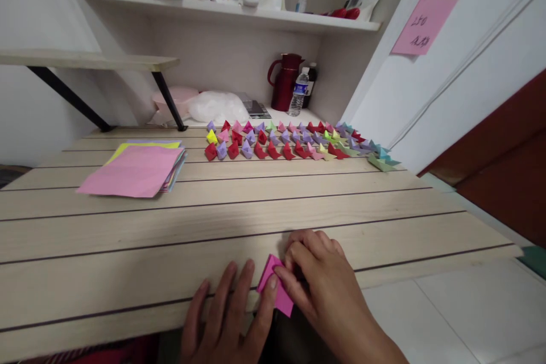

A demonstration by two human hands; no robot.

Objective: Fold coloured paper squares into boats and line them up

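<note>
Folded pink paper (pixel 283 298): near edge of the table (pixel 128 227) — between both hands
Left hand (pixel 230 318): fingers spread, thumb pressing on the paper
Right hand (pixel 322 276): curled — pinching the paper's right side
Paper stack (pixel 132 170): left
Small folded shapes (pixel 273 151): rows, far side

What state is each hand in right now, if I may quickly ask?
Left hand: open and spread, thumb resting on the magenta paper.
Right hand: closed, curled, holding the magenta paper at its edge.
</note>
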